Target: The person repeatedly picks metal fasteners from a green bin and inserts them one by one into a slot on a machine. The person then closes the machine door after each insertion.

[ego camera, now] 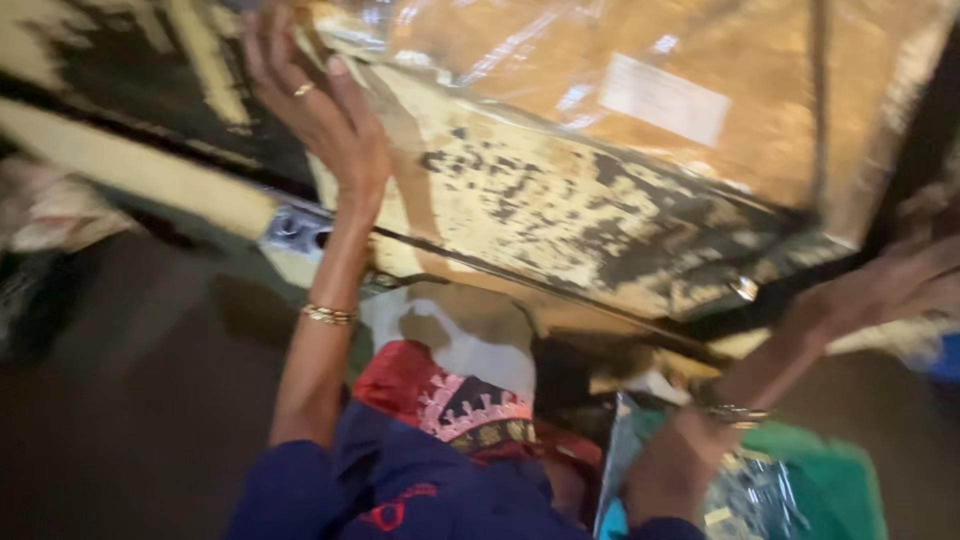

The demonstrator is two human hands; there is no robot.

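**Worn panel overhead, both hands under it**

Left hand (pixel 320 115) spread open, palm flat against worn cream panel (pixel 540 200), at its left end. Right hand (pixel 880 285) blurred at lower right edge, grip unclear. Long axis slanting down to the right.

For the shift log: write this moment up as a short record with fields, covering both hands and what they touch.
view: head camera, blurred by motion
left hand: raised, palm flat against a worn yellow and black panel, fingers spread, ring on one finger
left wrist: gold bangle
right hand: stretched to the panel's right edge; grip too blurred to tell
right wrist: bracelet
above panel: brown parcel under clear plastic wrap with a pale label
below: red patterned cloth, green bag
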